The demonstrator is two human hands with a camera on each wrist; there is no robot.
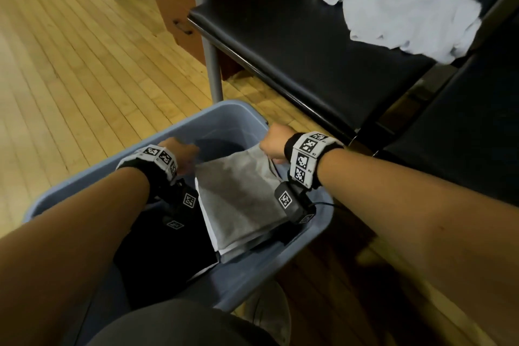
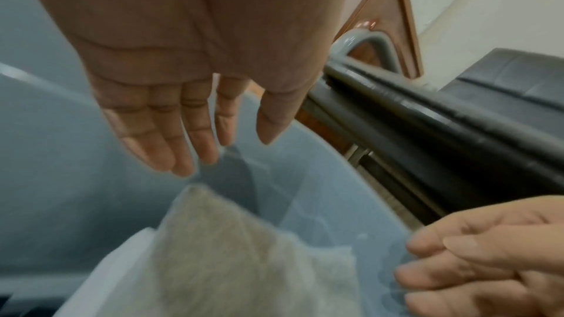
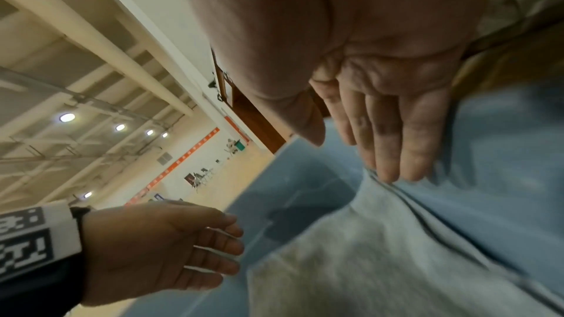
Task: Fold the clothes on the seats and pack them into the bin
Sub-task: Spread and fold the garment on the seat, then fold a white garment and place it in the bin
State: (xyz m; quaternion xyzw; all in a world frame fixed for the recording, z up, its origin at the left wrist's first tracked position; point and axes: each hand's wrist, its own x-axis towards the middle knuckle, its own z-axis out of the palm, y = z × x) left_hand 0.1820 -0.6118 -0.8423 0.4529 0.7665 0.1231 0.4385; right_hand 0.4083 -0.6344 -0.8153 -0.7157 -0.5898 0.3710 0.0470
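1. Grip first: the left hand [image 2: 183, 62] is loose, fingers straight, holding nothing, hovering just above the far corner of the grey fold [image 1: 241, 194]. The right hand [image 3: 375, 95] is also flat-fingered, its fingertips [image 3: 393, 172] touching the fold's far right edge against the wall. From the head view you'd guess a pinch, but the wrist view shows straight fingers, so I'd call it a push, not a grab.

2. The grey fold sits in the bin [image 1: 50, 205], tilted, its far end leaning up toward the right wall. A white layer peeks out under it, and a black fold [image 1: 165, 250] lies beside it on the left.

3. So the step looks like settling that piece flat. My take: press down with both palms from the middle outward so the fold doesn't spring open, and slide the right edge off the wall rather than cramming it. Soft fabric bunches fast if you poke one corner.

4. Keep it next to the black fold, not riding over it, so the stack stays level for the next one.

5. Further out: a white garment [image 1: 407, 17] is crumpled on the seat [image 1: 280, 45], unfolded. That's my guess for what's left.
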